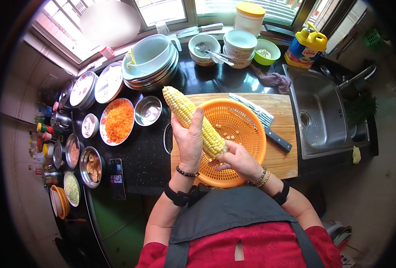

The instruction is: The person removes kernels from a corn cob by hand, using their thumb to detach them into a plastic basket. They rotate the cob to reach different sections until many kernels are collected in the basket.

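Observation:
A yellow corn cob (pixel 186 111) is held at a slant above an orange plastic colander (pixel 256 120). My left hand (pixel 190 140) wraps round its middle, thumb up along the side. At the lower end, the fingers of my right hand (pixel 238 161) are closed on the tip of the cob. Several loose kernels lie in the colander, which stands on a wooden cutting board (pixel 283 111). A knife with a black handle (pixel 278 139) rests on the board, to the right of the colander.
At left are a plate of shredded carrot (pixel 118 121), a steel bowl (pixel 148 110), and a phone (pixel 116 178). Stacked bowls (pixel 151 56) and a yellow-blue jug (pixel 306 47) line the back. The sink (pixel 318 111) is at right, with a grey cloth (pixel 274 79) beside it.

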A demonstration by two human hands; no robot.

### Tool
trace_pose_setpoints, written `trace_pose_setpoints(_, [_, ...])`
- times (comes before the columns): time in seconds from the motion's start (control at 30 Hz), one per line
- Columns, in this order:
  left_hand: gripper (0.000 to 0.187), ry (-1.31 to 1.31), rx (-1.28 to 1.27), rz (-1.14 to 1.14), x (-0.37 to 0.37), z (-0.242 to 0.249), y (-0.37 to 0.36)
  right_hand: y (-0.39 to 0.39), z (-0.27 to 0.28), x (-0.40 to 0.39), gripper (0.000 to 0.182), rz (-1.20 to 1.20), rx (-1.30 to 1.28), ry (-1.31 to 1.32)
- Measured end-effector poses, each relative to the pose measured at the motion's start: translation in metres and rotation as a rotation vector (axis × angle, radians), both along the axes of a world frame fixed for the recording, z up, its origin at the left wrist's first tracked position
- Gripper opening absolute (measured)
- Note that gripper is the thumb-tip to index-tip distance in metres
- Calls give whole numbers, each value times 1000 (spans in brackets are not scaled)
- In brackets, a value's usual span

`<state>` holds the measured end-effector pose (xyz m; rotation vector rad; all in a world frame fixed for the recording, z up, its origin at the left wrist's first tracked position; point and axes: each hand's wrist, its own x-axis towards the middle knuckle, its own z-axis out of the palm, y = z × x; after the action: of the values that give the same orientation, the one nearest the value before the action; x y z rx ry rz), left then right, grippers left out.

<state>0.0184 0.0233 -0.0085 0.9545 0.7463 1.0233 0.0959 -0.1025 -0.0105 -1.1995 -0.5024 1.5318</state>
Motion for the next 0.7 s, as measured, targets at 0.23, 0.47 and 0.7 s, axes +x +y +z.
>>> trace_pose_setpoints(0.23, [47,-14,32,30,-1,5,5,-3,-2,-2,33,-45,65,13])
trace_pose_setpoints(0.47, [46,0,37,21,2,7,0,2,2,1,35,-33,-23,54])
trace_pose_setpoints(0.7, [46,-6,39,63,2,8,3,-3,-14,0,38,-74,97,3])
